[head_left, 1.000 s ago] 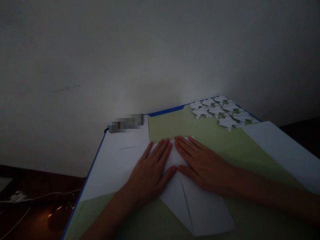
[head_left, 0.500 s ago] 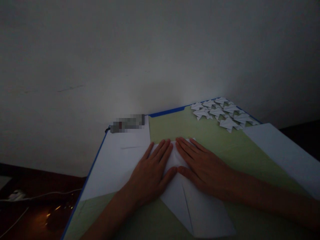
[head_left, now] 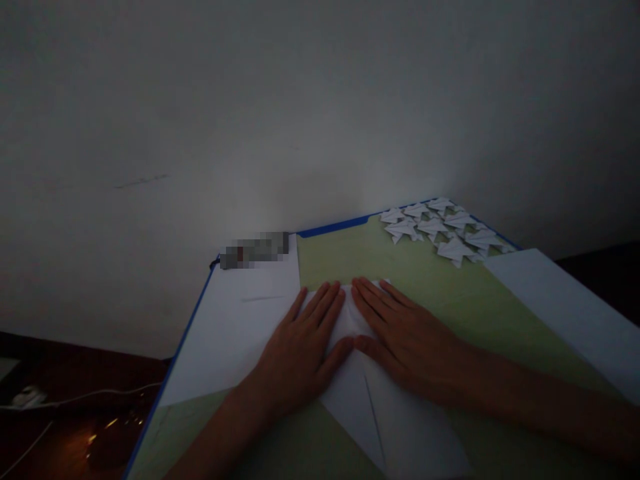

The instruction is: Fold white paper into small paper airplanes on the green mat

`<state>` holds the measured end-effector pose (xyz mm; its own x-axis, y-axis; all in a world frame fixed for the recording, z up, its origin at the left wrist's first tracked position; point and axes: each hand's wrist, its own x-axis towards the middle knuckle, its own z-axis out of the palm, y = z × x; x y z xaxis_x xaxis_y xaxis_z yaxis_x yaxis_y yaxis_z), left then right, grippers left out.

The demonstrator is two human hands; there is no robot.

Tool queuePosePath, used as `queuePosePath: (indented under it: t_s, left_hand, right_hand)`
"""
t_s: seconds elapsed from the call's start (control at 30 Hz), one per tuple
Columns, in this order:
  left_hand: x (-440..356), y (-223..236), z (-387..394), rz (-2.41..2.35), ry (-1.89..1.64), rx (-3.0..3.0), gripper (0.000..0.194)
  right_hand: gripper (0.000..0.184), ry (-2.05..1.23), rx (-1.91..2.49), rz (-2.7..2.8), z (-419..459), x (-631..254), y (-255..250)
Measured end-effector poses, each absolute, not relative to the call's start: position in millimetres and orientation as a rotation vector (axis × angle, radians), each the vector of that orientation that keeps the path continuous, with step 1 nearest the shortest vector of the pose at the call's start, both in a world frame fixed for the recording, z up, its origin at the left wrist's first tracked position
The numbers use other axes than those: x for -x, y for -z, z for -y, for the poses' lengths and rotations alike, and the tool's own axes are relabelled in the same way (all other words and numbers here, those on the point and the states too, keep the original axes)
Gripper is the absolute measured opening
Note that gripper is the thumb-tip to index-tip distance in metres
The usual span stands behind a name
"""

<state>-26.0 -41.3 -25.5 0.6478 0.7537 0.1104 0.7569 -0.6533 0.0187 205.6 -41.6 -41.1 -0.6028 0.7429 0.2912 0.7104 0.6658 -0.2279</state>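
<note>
A folded sheet of white paper [head_left: 353, 393] lies on the green table top [head_left: 345, 250], with a lengthwise slit or fold line down its middle. My left hand [head_left: 305, 347] presses flat on its left side, fingers stretched out. Flat on the right side lies my right hand [head_left: 400, 333], its fingers pointing away from me. The thumb tips meet or nearly meet over the paper's midline. Much of the paper's far part is hidden under both hands.
Several folded white paper figures [head_left: 455, 250] are grouped at the far right corner. White sheets [head_left: 225, 333] lie at the left, and another white sheet [head_left: 555, 307] at the right. A blurred-out object [head_left: 255, 251] rests at the back left, near the wall [head_left: 300, 133].
Both hands stay flat on the folded paper in nearly the same place. The whole view has shifted slightly, with the table appearing a little lower.
</note>
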Motion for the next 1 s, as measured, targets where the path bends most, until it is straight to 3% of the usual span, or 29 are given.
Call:
queuePosePath:
  t_s: [0.27, 0.37, 0.63, 0.83, 1.0]
  left_hand:
    - [28.7, 24.2, 40.6, 1.297, 0.163, 2.873, 0.073]
    - [31.2, 21.1, 42.0, 1.309, 0.214, 2.898, 0.073]
    - [30.2, 13.8, 45.8, 1.356, 0.446, 2.875, 0.056]
    - [26.3, 13.8, 38.2, 1.504, 0.729, 2.814, 0.048]
    - [28.0, 0.7, 29.5, 1.65, 0.92, 2.897, 0.025]
  right_hand:
    - [0.052, -0.104, 1.108, 2.514, 17.2, -218.4, 31.2]
    - [0.054, -0.11, 1.189, 2.447, 10.6, -222.6, 29.6]
    - [0.054, -0.436, 1.161, 2.324, 6.5, -222.8, 31.4]
    - [0.034, -0.664, 1.042, 2.224, 3.4, -222.8, 27.5]
    - [0.048, -0.947, 1.03, 2.044, 6.9, -222.4, 12.6]
